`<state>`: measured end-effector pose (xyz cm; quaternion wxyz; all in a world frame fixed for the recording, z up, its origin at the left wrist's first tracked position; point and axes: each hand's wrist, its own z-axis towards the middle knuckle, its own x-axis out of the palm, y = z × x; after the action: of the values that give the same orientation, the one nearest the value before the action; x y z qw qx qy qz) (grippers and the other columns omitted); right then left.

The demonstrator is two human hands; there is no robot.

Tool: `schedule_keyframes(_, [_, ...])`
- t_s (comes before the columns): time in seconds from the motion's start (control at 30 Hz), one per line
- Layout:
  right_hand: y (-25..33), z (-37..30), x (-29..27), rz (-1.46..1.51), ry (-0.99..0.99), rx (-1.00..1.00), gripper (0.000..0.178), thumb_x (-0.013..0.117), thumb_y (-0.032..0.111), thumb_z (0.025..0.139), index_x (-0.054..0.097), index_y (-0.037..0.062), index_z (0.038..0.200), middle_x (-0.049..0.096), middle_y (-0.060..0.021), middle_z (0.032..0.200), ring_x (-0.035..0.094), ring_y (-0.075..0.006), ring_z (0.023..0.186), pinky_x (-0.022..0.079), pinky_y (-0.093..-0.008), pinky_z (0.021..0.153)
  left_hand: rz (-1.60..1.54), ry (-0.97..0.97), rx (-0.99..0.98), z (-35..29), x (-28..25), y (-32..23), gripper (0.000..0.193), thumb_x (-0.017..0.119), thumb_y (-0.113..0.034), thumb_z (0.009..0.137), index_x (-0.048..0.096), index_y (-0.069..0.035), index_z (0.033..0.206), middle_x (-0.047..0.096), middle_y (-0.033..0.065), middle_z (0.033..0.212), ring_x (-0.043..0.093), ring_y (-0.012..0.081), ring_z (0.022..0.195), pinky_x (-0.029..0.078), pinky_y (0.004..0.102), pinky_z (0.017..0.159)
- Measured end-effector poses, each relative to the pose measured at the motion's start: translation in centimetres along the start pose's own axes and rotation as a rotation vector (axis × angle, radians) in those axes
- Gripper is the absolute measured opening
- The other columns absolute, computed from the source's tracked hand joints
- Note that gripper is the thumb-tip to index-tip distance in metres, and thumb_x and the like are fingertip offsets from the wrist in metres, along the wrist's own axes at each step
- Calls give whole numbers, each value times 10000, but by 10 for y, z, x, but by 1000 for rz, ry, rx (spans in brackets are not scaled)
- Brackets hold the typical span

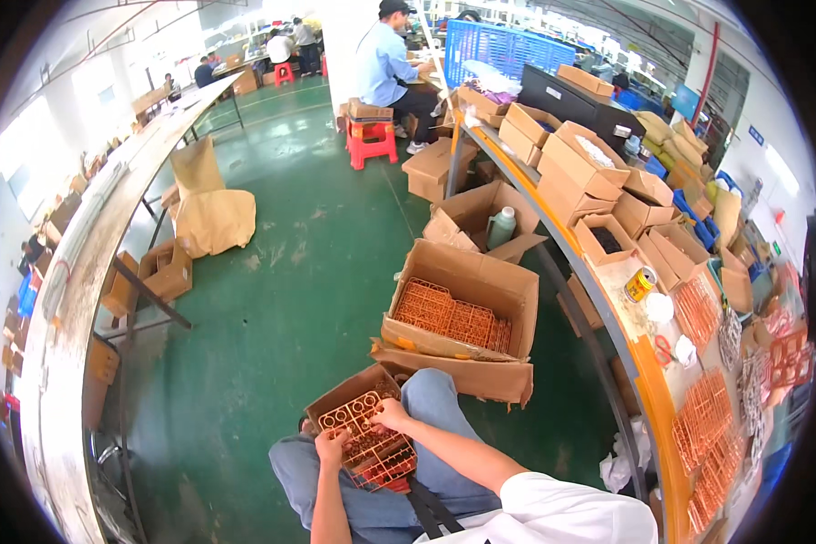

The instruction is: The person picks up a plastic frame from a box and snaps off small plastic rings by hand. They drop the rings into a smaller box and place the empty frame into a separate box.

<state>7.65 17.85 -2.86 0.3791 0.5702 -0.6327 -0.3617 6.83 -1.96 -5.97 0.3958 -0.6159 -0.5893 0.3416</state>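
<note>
Showing round rings (pixel 364 407) along its far end, the orange grid frame (pixel 369 441) sat pinched in your closed-up left fingers (pixel 334 442) and right fingers (pixel 388 416), both forearms (pixel 467 455) stretched forward.

A factory workshop — green floor (pixel 290 299), long worktables (pixel 86 272), cardboard boxes (pixel 576 168), a worker (pixel 383 68) on a stool (pixel 372 148).

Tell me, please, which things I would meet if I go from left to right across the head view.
Long table → left hand → right hand → green flask → yellow can → crumpled white tissue.
</note>
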Motion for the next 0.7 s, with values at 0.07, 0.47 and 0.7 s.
schedule_keyframes(0.07, [8,4,-2,53,-35,120,173,683,75,686,550,-30,723,583,-89,630,602,-192,481,501,-282,392,97,-92,4,5,12,-9,105,671,-52,699,571,-23,687,515,-8,542,494,79,440,389,199,390])
schedule_keyframes(0.47, [9,20,-20,524,272,384,185,556,81,816,542,13,988,609,-118,925,616,-219,841,549,-374,705,-403,195,-255,12,4,-15,236,618,-73,790,528,18,987,611,117,930,619,224,810,536,334,719])
schedule_keyframes(0.7, [-14,25,3,225,89,286,184,443,-106,726,520,-69,889,551,-104,810,613,-251,731,571,-400,635,-235,9,-217,6,-2,1,138,540,-1,814,554,-1,951,579,92,915,591,194,825,550,319,706])
